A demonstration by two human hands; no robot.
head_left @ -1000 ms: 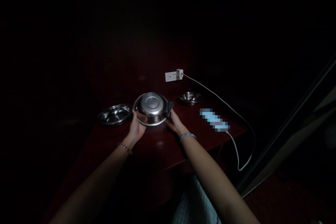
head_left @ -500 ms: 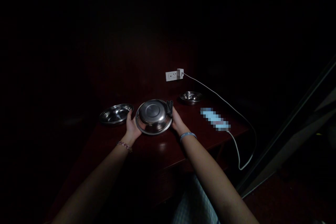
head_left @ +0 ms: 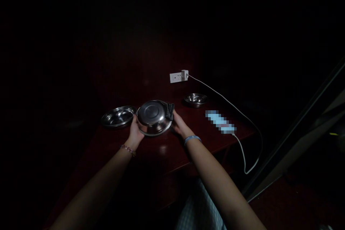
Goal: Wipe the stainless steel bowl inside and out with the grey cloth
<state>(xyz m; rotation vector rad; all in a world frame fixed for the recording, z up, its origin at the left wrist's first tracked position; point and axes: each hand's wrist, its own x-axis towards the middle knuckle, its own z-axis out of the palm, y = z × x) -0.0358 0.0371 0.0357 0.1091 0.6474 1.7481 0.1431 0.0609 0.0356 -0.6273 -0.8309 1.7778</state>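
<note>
Between my two hands a shiny steel bowl (head_left: 151,118) is held upside down, its round base facing up. My left hand (head_left: 135,131) grips the rim on the left, thumb up along the side. On the opposite side my right hand (head_left: 180,124) holds the bowl and presses a dark, speckled, folded cloth (head_left: 169,110) against its wall. Most of the right fingers are hidden behind the bowl and cloth. A second, wide steel bowl (head_left: 118,116) lies right side up just beyond my left hand. Farther back on the right sits a smaller steel bowl (head_left: 196,100).
The dark red table (head_left: 164,158) carries a phone with a blurred screen (head_left: 220,122) on the right. Its white cable (head_left: 223,97) loops past the table's right edge to a charger (head_left: 184,75) in the wall socket (head_left: 175,77). The surroundings are very dark.
The held bowl has shifted slightly left and tilted, its right side showing more rim. The cloth has moved left with it, and my right hand has followed a little.
</note>
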